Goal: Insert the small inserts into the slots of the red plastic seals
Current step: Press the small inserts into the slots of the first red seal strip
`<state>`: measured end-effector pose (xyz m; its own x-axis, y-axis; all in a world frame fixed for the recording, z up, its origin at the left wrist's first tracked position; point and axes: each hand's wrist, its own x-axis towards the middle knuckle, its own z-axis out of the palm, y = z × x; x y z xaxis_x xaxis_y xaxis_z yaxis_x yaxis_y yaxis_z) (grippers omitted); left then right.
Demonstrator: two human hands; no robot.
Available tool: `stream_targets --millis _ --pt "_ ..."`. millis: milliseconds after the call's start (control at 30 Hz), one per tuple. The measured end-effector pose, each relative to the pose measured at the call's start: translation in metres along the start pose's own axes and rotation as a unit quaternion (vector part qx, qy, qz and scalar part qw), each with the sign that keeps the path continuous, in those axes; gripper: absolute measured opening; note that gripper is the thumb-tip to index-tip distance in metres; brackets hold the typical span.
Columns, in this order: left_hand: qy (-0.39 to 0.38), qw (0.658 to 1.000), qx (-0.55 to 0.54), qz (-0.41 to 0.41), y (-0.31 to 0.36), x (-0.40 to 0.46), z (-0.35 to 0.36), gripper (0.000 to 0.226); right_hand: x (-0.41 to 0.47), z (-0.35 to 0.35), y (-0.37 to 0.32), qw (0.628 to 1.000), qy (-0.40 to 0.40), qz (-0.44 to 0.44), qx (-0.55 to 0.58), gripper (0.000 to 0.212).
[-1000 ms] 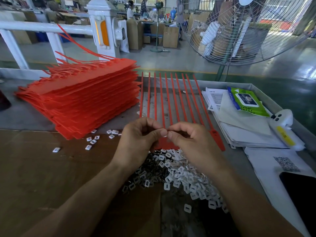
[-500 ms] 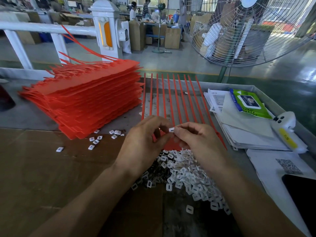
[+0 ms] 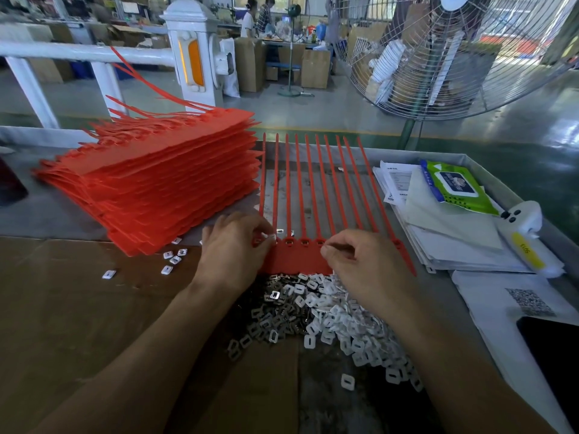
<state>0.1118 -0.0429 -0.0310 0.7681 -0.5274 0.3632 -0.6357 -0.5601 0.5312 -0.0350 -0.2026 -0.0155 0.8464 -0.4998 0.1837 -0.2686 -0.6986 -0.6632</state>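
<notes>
A strip of joined red plastic seals [image 3: 297, 258] lies flat on the table, its long tails pointing away from me. My left hand [image 3: 232, 249] pinches a small white insert [image 3: 272, 236] at the strip's left end, over the row of slots. My right hand [image 3: 360, 264] rests on the strip's right part with its fingers curled; whether it holds anything is hidden. A heap of small white and metal inserts [image 3: 316, 311] lies just in front of the strip, between my forearms.
A tall stack of red seal strips [image 3: 156, 186] sits at the left, with a few loose inserts [image 3: 172, 260] beside it. Papers [image 3: 438, 233], a green wipes pack [image 3: 454, 186], a white handheld device [image 3: 523, 233] and a dark phone [image 3: 551, 352] lie at the right. Brown cardboard [image 3: 78, 308] covers the near left.
My hands, pinched together above the strip with an insert between them, have parted and lowered. The left hand now holds the insert at the left slots, and the right rests on the strip.
</notes>
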Motion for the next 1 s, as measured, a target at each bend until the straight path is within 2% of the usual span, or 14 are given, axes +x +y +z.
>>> stream_targets --millis 400,533,1000 --pt "-0.019 0.999 0.028 -0.022 0.002 0.003 0.005 0.016 0.0 0.0 0.002 1.0 -0.007 -0.004 -0.026 0.021" --pt "-0.014 0.999 0.041 -0.006 0.0 -0.002 0.001 0.021 0.001 0.0 0.004 1.0 -0.01 -0.001 -0.024 0.021" --pt "-0.086 0.988 0.124 0.041 0.01 -0.009 -0.008 0.034 0.002 0.001 0.004 0.999 -0.01 -0.01 -0.049 0.019"
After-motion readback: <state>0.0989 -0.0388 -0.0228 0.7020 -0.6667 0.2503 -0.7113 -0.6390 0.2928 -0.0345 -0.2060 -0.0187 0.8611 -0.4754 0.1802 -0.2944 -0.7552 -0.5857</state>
